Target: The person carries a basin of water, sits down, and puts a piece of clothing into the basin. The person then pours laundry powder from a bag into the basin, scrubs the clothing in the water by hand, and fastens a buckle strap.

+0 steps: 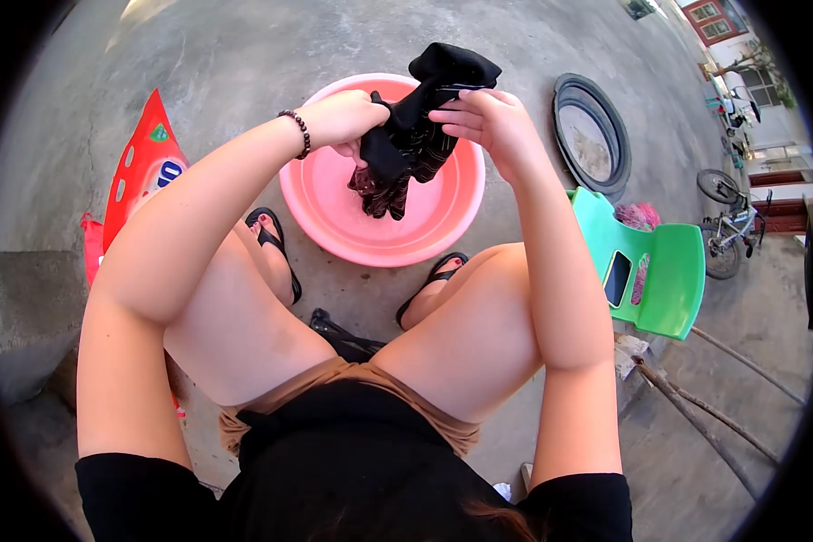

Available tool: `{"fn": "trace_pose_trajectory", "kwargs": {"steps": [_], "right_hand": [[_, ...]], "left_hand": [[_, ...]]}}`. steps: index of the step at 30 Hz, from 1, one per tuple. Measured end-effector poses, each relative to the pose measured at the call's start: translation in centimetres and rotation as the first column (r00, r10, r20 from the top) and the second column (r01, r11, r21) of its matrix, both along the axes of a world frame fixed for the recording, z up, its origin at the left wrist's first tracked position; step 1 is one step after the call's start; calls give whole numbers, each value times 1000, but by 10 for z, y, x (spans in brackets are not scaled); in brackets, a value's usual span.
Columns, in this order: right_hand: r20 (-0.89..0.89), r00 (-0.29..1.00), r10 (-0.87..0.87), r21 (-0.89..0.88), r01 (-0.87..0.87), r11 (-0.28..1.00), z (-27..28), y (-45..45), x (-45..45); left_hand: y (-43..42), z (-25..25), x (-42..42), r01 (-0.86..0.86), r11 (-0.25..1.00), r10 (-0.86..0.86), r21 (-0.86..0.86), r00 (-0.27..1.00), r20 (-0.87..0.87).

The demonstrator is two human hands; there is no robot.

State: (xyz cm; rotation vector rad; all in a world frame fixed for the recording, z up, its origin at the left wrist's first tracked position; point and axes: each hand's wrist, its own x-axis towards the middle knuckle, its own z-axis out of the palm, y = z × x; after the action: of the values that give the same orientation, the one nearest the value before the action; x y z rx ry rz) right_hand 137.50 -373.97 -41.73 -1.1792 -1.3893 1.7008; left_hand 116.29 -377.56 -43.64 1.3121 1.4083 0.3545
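A black garment [397,135], bunched up and patterned with thin pale lines, hangs above a pink basin [303,203]. The kind of garment cannot be made out. My left hand [345,119], with a dark beaded bracelet [300,134] at the wrist, is closed round its near-left part. At the upper right, my right hand [486,125] holds the cloth loosely at its edge, some fingers stretched along it. The garment's lower end [384,197], dark with a reddish pattern, dangles over the basin's pale interior.
A red printed bag [144,158] stands at left. To the right are a black rubber tub [565,99], a green plastic chair [673,280] bearing a phone [618,278], and wooden sticks [705,425]. A bicycle [732,226] stands farther off on the concrete ground [244,54].
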Motion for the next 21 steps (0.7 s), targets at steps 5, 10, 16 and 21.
{"fn": "trace_pose_trajectory", "kwargs": {"steps": [5,10,16,21], "right_hand": [[564,766,307,175,-475,863,-22,-3,-5],[524,761,381,267,-572,775,-6,-32,-20],[289,941,175,259,-253,932,-22,-27,-33],[-22,1000,-12,144,15,990,-1,-27,-25]], "left_hand": [[-2,22,-5,-170,985,156,24,944,290],[-6,29,2,-269,961,259,-60,808,529],[-6,36,2,-203,979,156,9,777,610],[4,33,-11,-81,996,62,24,890,451]]}}
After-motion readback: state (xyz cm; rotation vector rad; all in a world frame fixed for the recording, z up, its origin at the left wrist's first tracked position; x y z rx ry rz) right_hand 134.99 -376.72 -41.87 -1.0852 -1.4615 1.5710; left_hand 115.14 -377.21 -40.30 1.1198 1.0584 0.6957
